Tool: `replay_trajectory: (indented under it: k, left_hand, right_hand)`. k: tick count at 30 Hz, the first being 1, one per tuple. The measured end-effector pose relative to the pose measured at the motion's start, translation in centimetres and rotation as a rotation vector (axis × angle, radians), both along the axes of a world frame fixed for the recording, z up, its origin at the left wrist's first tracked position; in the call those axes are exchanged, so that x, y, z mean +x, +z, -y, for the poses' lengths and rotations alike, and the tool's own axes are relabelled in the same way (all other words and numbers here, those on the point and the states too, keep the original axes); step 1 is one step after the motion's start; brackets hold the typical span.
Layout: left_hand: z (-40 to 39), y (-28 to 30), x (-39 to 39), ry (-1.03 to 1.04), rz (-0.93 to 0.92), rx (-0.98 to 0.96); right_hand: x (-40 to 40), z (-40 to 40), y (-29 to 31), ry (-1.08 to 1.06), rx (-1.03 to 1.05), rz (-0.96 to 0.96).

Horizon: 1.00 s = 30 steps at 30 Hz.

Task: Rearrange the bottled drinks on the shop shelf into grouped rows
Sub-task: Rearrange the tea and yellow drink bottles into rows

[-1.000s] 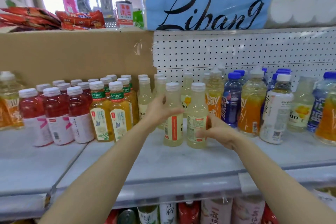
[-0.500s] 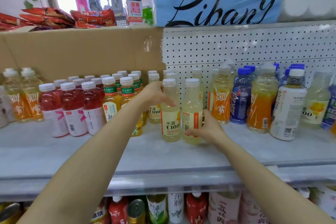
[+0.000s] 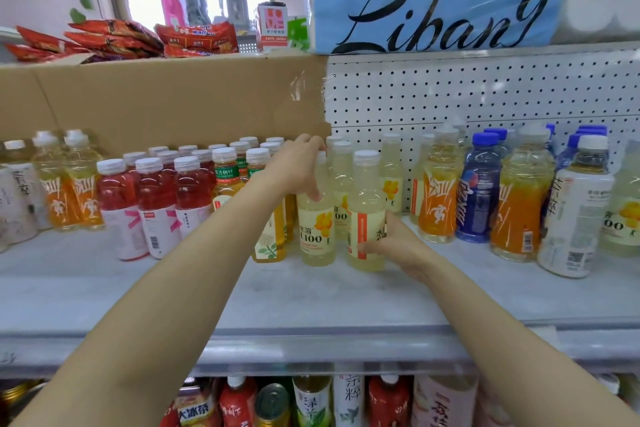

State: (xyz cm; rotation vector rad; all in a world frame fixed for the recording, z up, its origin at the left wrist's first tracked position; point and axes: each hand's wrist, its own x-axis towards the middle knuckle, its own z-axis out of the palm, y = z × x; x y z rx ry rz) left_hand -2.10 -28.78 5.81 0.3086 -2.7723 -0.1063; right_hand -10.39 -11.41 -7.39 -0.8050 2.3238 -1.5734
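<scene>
At mid-shelf [image 3: 311, 291], two upright pale bottles stand side by side. The left bottle [image 3: 316, 218] is gripped near its shoulder by the left hand [image 3: 298, 170]; the right bottle [image 3: 366, 215] is gripped low by the right hand [image 3: 394, 243].

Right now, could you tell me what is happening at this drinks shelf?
A person is sorting bottles on the shelf. The left hand grips the upper part of one pale yellow C100 bottle, and the right hand holds the lower part of the one beside it. Both stand upright, next to the green-labelled tea bottles.
</scene>
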Motion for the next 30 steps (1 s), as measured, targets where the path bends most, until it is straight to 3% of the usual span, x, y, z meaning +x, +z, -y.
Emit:
replay_trajectory:
  k: [6, 12, 22, 30]
  left_hand:
    - [1.4, 0.0, -0.3, 0.021, 0.016, -0.091]
    - [2.2, -0.5, -1.0, 0.019, 0.004, -0.121]
    - [2.7, -0.9, -2.0, 0.001, -0.009, -0.206]
    - [2.7, -0.9, -1.9, 0.004, 0.033, -0.221]
  right_hand:
    - [-0.4, 2.9, 0.1, -0.165, 0.1, -0.151]
    - [-1.2, 3.3, -0.3, -0.084, 0.121, -0.074]
    - [-2.5, 5.5, -0.7, -0.197, 0.196, -0.148]
    - [-0.5, 2.4, -0.1, -0.22, 0.351, -0.251]
